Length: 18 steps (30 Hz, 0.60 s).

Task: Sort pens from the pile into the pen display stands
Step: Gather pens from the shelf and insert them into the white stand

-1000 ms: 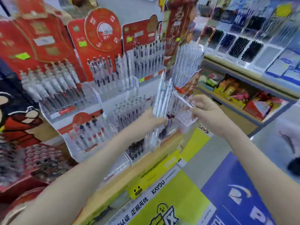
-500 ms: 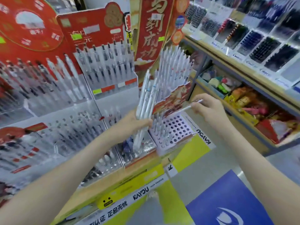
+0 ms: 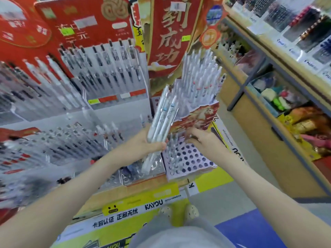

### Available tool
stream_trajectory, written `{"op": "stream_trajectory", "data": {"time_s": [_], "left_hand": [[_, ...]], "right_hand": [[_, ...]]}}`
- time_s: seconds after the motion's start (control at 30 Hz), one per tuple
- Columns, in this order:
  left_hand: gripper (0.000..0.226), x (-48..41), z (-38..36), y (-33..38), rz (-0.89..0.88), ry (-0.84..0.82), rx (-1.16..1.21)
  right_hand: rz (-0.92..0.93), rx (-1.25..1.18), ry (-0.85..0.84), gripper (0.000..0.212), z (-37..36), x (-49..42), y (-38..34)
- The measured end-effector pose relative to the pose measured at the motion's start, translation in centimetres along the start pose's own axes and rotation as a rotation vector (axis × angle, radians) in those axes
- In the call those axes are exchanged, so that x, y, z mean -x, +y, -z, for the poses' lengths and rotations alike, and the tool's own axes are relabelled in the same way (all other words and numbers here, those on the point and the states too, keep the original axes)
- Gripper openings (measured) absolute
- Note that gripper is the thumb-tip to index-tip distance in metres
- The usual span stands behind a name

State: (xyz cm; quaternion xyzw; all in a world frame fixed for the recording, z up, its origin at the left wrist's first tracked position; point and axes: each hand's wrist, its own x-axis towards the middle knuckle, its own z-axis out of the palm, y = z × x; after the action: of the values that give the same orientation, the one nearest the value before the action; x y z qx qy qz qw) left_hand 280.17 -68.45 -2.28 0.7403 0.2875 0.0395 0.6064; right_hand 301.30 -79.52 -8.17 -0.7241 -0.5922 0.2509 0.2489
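The left hand [image 3: 152,144] is in the middle of the frame. Its fingers and thumb are curled round a bunch of white pens [image 3: 162,122]. The bunch stands almost upright and leans a little to the right at the top. Its lower ends stick out under the hand.

Just to the right, the right hand [image 3: 199,141] reaches over the white stand [image 3: 195,162] with many round holes. Its fingers [image 3: 189,137] point left, at the top row of holes. The picture is blurry there, so I cannot tell if this hand is pinching a pen or not. A few pens [image 3: 172,151] stand in the holes on the left side of the stand. Most holes look bare. Above it, a higher step [image 3: 197,81] is full of white pens. The stand sits on a bench [image 3: 136,189] with a yellow edge.

The pens look light, thin and stiff. They look smooth too, so I think the bunch can slip or fan out if the hold is loose. I think it is best to pull one pen out by its top end, hold it near the middle with thumb and two fingers, and push the tip straight down into a hole. A tilted pen could knock the ones beside it.
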Motion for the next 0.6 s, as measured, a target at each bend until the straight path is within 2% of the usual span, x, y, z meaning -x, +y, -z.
{"op": "stream_trajectory", "data": {"time_s": [0.13,0.3,0.43,0.53,0.6], "left_hand": [[0.026,0.0,-0.7,0.5,0.021,0.069,-0.005],[0.048,0.5,-1.6,1.0,0.058,0.109,0.065],[0.028,0.4,-2.2,0.9,0.043,0.12,0.124],[0.025,0.5,-2.2,1.0,0.038,0.11,0.12],[0.029,0.7,-2.2,0.9,0.038,0.09,0.109]], "right_hand": [[0.014,0.037,-0.105,0.02,-1.2,-0.8,0.7],[-0.081,-0.065,-0.049,0.018,-2.9,-1.5,0.3],[-0.113,0.036,-0.055,0.009,-3.6,-2.0,0.2],[-0.126,0.116,-0.063,0.015,-2.8,-2.0,0.1],[-0.088,0.103,0.027,0.019,-1.1,-1.4,-0.8]]}}
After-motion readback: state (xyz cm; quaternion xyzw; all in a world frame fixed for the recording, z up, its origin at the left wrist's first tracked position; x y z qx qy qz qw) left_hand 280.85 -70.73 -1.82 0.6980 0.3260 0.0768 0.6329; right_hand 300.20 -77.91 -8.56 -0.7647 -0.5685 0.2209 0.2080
